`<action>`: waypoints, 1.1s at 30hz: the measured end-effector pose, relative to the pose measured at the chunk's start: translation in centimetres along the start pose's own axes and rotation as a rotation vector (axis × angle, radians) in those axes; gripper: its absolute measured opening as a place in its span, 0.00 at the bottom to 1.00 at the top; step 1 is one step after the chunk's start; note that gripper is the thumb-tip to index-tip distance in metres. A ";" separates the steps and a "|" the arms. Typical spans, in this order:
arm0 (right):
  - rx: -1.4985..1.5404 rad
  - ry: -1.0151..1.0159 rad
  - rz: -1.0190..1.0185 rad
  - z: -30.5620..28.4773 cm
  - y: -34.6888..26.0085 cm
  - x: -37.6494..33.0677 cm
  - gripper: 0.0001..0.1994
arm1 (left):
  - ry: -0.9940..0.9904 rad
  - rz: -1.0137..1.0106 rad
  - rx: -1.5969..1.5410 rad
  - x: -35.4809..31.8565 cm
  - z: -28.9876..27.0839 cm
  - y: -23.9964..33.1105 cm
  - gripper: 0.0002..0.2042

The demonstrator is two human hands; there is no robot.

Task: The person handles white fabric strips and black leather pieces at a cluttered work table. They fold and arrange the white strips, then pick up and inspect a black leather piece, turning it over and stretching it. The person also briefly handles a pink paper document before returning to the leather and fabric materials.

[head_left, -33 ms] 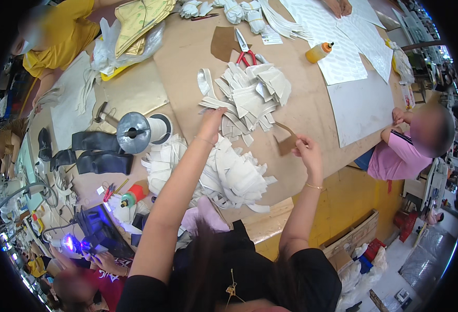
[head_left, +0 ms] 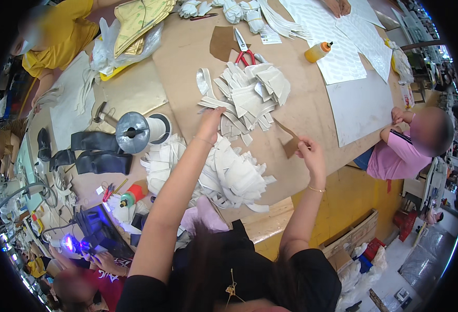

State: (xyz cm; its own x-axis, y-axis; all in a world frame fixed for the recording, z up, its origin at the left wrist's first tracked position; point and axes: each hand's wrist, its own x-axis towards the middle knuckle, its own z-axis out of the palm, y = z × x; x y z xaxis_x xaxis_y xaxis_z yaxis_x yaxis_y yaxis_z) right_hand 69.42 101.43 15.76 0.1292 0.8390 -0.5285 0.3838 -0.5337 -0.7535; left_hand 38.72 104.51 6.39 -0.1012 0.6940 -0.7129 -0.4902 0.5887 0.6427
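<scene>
The right hand (head_left: 311,152) pinches one flat brown angular piece (head_left: 291,148) near the edge of the brown-surfaced worktop (head_left: 312,99), with bare room beyond. The left hand (head_left: 213,119) touches the upper of two off-white strip piles (head_left: 247,99); its grip cannot be told. Red-handled steel scissors (head_left: 243,46): one pair.

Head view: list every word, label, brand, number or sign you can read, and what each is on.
Red shirt, lower left: large white lettering, partly visible; wording not copied here.
White card near the scissors: print too small to read.
Yellow pattern pieces: green markings, too small to read.
Brown piece in the right hand: no lettering visible.
</scene>
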 end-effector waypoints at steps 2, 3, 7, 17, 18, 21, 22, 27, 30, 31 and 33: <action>-0.098 0.013 -0.035 -1.1 -1.8 -1.3 0.13 | 0.006 0.023 -0.050 0.4 -0.2 -0.8 0.08; -0.087 -0.057 -0.133 -1.2 -3.1 -1.7 0.13 | 0.006 0.052 -0.081 0.6 -0.3 -1.1 0.08; -0.055 -0.227 -0.328 0.1 -11.1 -2.4 0.12 | -0.002 0.129 -0.071 1.6 -0.3 -1.6 0.08; -0.026 -0.308 -0.580 15.0 -23.9 16.0 0.15 | -0.011 0.203 -0.069 1.0 0.1 -1.4 0.08; -0.189 -0.151 -0.544 16.5 -23.3 18.2 0.16 | 0.005 0.192 -0.053 0.9 0.2 -1.2 0.08; -0.601 0.112 -0.697 19.1 -21.0 22.7 0.17 | 0.052 0.171 0.005 0.4 0.6 -0.4 0.09; -0.626 0.095 -0.656 19.9 -20.5 23.5 0.17 | 0.071 0.148 0.038 0.2 0.8 -0.1 0.10; -0.850 0.178 -0.511 23.3 -20.3 23.9 0.24 | -0.017 0.094 -0.011 -0.9 0.7 1.2 0.17; -0.959 0.247 -0.365 24.5 -21.2 23.6 0.26 | 0.071 0.062 0.033 -0.9 0.8 1.1 0.17; -0.964 0.279 -0.368 24.8 -21.3 23.7 0.25 | 0.089 0.069 0.023 -0.7 0.8 1.0 0.16; -0.984 0.337 -0.379 25.2 -20.8 24.3 0.25 | 0.149 0.070 0.013 -0.3 0.9 0.6 0.14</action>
State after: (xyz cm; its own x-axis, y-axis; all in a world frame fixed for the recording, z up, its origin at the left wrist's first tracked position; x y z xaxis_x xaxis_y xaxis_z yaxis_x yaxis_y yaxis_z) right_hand 41.59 130.28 8.72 0.0349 0.9959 -0.0829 0.9911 -0.0451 -0.1251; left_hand 39.29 105.02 7.22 -0.2621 0.6647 -0.6996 -0.4668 0.5472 0.6948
